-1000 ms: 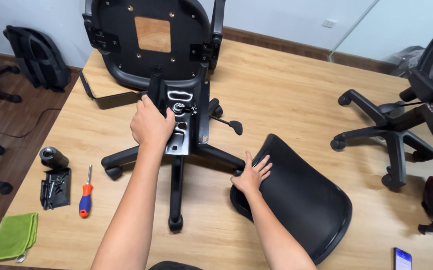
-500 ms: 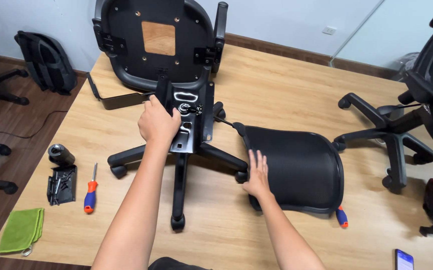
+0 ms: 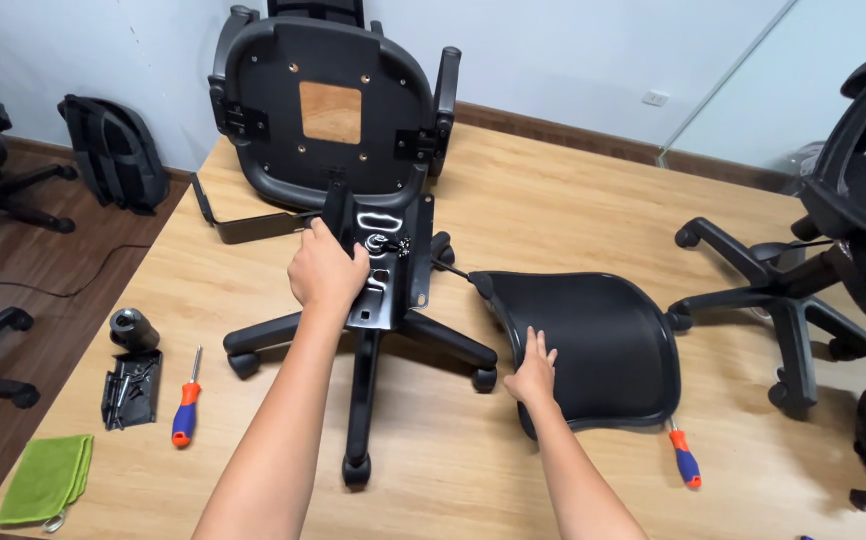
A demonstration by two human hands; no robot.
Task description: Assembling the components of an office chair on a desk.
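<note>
A black five-star chair base [image 3: 368, 345] with castors lies on the wooden table [image 3: 573, 200]. My left hand [image 3: 325, 270] grips the black metal tilt mechanism plate [image 3: 390, 275] on top of that base. My right hand [image 3: 533, 372] rests flat on the near left edge of a black mesh backrest [image 3: 598, 345] that lies on the table to the right of the base. An upturned black seat [image 3: 331, 110] with armrests stands behind the mechanism, its underside with a wooden patch facing me.
A red-and-blue screwdriver [image 3: 186, 405], a black hardware pack [image 3: 131, 385], a black cylinder [image 3: 133, 328] and a green cloth [image 3: 45, 478] lie at the left. A second screwdriver [image 3: 685, 460] pokes out beside the backrest. Another chair [image 3: 833, 240] stands at the right, a black backrest [image 3: 113, 150] on the floor.
The mesh backrest has slid left and turned, from lying angled at the lower right to lying closer to the chair base. My right hand moved with it; my left hand stays on the mechanism.
</note>
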